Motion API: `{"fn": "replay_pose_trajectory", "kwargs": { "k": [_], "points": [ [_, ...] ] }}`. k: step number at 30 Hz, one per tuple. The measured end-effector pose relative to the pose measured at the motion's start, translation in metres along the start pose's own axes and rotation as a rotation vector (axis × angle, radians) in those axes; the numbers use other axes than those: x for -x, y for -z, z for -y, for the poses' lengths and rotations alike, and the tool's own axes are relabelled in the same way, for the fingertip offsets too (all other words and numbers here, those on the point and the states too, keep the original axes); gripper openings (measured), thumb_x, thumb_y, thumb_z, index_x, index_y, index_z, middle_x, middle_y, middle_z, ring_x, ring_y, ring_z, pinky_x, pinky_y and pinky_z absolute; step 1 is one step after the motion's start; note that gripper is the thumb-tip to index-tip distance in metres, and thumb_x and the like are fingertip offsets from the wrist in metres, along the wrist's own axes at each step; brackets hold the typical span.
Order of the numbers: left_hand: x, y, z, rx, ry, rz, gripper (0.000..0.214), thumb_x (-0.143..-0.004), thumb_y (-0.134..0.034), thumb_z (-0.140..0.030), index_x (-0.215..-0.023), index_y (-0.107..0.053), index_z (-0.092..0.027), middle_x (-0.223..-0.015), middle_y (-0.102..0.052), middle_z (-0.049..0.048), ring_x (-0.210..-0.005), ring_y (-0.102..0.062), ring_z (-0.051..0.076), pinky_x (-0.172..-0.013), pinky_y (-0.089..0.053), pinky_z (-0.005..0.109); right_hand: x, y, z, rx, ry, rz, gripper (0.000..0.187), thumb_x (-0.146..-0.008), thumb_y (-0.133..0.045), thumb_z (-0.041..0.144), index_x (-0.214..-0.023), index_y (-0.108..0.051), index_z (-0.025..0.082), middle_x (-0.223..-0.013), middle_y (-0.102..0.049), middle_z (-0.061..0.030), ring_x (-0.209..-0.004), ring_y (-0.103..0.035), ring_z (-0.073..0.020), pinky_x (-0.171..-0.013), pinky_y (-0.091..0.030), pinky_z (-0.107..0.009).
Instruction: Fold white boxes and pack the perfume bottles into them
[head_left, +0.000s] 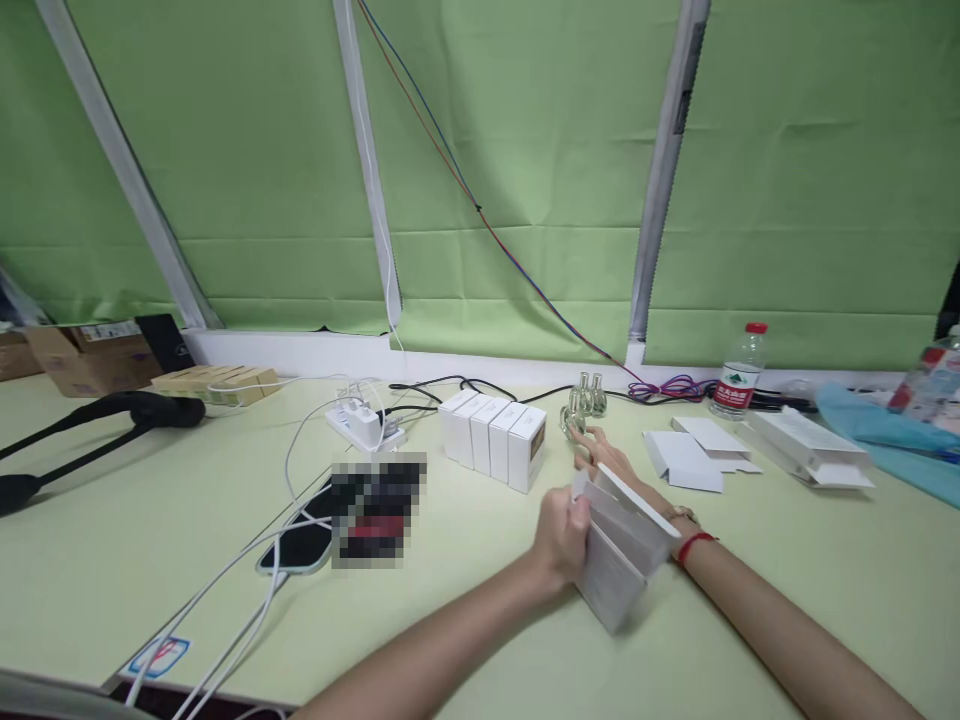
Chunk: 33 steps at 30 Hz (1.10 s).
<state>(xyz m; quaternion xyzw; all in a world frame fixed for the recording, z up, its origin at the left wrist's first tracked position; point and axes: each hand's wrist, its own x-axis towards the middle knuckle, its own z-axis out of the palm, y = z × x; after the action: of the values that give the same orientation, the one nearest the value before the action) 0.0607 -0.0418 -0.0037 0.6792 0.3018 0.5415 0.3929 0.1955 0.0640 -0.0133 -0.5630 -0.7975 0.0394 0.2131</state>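
Note:
My left hand (564,535) is closed around a white carton (619,570) held at a tilt above the table, its end flaps standing open. Beyond it, my right hand (600,455) reaches out with its fingers spread at the nearest of several small clear glass bottles (597,396). Its fingertips are at that bottle; whether they grip it I cannot make out. The carton hides part of my right wrist, which wears a red string bracelet. Left of the bottles, several closed white boxes (490,440) stand side by side in a row.
Flattened white cartons (684,460) and an open white box (810,448) lie to the right, near a red-capped water bottle (739,375). On the left are a phone (300,540), white cables, a power strip (349,422), yellow boxes (217,385) and a black strap-like object (161,410).

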Motion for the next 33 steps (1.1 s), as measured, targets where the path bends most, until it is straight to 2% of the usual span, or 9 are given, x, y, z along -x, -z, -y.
{"fn": "replay_pose_trajectory", "kwargs": {
  "k": [5, 8, 12, 16, 20, 25, 27, 30, 33],
  "points": [
    [-0.016, 0.018, 0.005, -0.384, -0.12, -0.217, 0.05, -0.088, -0.022, -0.054, -0.08, -0.053, -0.016, -0.069, -0.056, 0.0065, -0.064, -0.052, 0.02, -0.058, -0.039, 0.03, 0.044, 0.022, -0.011, -0.057, 0.097, -0.009, 0.043, -0.083, -0.046, 0.023, -0.126, -0.049, 0.025, -0.125, -0.046, -0.0073, -0.079, -0.059, -0.0162, -0.065, -0.043, -0.025],
    [-0.016, 0.02, 0.005, -0.43, -0.178, -0.214, 0.039, -0.09, -0.026, -0.047, -0.103, -0.046, -0.017, -0.071, -0.057, 0.0028, -0.06, -0.053, 0.018, -0.058, -0.04, 0.029, 0.062, 0.03, -0.022, -0.13, 0.081, -0.1, 0.029, -0.081, -0.043, 0.024, -0.106, -0.058, 0.023, -0.111, -0.056, -0.0038, -0.066, -0.056, -0.0138, -0.058, -0.04, -0.025],
    [-0.01, 0.014, 0.007, -0.46, -0.335, -0.099, 0.043, -0.088, -0.035, -0.05, -0.118, -0.033, -0.018, -0.077, -0.06, 0.0024, -0.059, -0.056, 0.017, -0.054, -0.043, 0.027, 0.069, 0.037, -0.03, -0.215, -0.054, -0.289, 0.021, -0.082, -0.043, 0.035, -0.084, -0.058, 0.02, -0.085, -0.062, -0.0016, -0.057, -0.051, -0.0143, -0.055, -0.037, -0.026],
    [-0.006, 0.001, 0.008, -0.604, -0.538, -0.01, 0.052, -0.087, -0.046, -0.047, -0.124, -0.025, -0.018, -0.079, -0.06, 0.0031, -0.057, -0.058, 0.016, -0.048, -0.044, 0.025, 0.063, 0.033, -0.032, -0.343, -0.095, -0.383, 0.032, -0.083, -0.045, 0.048, -0.098, -0.055, 0.021, -0.092, -0.061, -0.004, -0.065, -0.055, -0.0174, -0.06, -0.041, -0.03],
    [-0.004, -0.007, 0.008, -0.649, -0.63, 0.029, 0.058, -0.087, -0.048, -0.043, -0.13, -0.018, -0.018, -0.101, -0.059, 0.0114, -0.066, -0.062, 0.017, -0.051, -0.049, 0.027, 0.055, 0.017, -0.038, -0.484, -0.031, -0.411, 0.053, -0.077, -0.056, 0.05, -0.121, -0.045, 0.022, -0.106, -0.058, -0.0078, -0.078, -0.058, -0.0218, -0.063, -0.046, -0.034],
    [-0.006, -0.004, 0.012, -0.712, -0.563, 0.024, 0.056, -0.09, -0.044, -0.042, -0.133, -0.018, -0.018, -0.101, -0.061, 0.012, -0.073, -0.064, 0.02, -0.058, -0.053, 0.031, 0.055, 0.016, -0.038, -0.596, 0.051, -0.253, 0.059, -0.079, -0.054, 0.039, -0.133, -0.036, 0.024, -0.106, -0.06, -0.0074, -0.08, -0.06, -0.0222, -0.065, -0.047, -0.033],
    [-0.008, -0.001, 0.014, -0.747, -0.546, 0.005, 0.054, -0.091, -0.043, -0.041, -0.134, -0.018, -0.019, -0.106, -0.061, 0.0128, -0.082, -0.064, 0.022, -0.064, -0.054, 0.033, 0.056, 0.021, -0.036, -0.563, 0.024, -0.223, 0.058, -0.08, -0.052, 0.036, -0.134, -0.035, 0.025, -0.102, -0.062, -0.0055, -0.082, -0.061, -0.0231, -0.067, -0.046, -0.033],
    [-0.012, 0.003, 0.017, -0.802, -0.467, -0.049, 0.053, -0.092, -0.041, -0.04, -0.135, -0.018, -0.02, -0.114, -0.058, 0.014, -0.091, -0.063, 0.023, -0.071, -0.053, 0.035, 0.056, 0.028, -0.034, -0.478, -0.055, -0.249, 0.058, -0.078, -0.05, 0.031, -0.133, -0.034, 0.025, -0.103, -0.061, -0.0038, -0.087, -0.059, -0.0226, -0.071, -0.045, -0.033],
    [-0.015, 0.006, 0.018, -0.82, -0.285, -0.107, 0.058, -0.091, -0.044, -0.039, -0.138, -0.016, -0.019, -0.113, -0.058, 0.0135, -0.088, -0.063, 0.022, -0.07, -0.052, 0.033, 0.055, 0.029, -0.033, -0.437, -0.126, -0.325, 0.064, -0.074, -0.054, 0.036, -0.132, -0.032, 0.023, -0.1, -0.06, -0.0029, -0.081, -0.059, -0.0199, -0.066, -0.044, -0.03]
  ]
}}
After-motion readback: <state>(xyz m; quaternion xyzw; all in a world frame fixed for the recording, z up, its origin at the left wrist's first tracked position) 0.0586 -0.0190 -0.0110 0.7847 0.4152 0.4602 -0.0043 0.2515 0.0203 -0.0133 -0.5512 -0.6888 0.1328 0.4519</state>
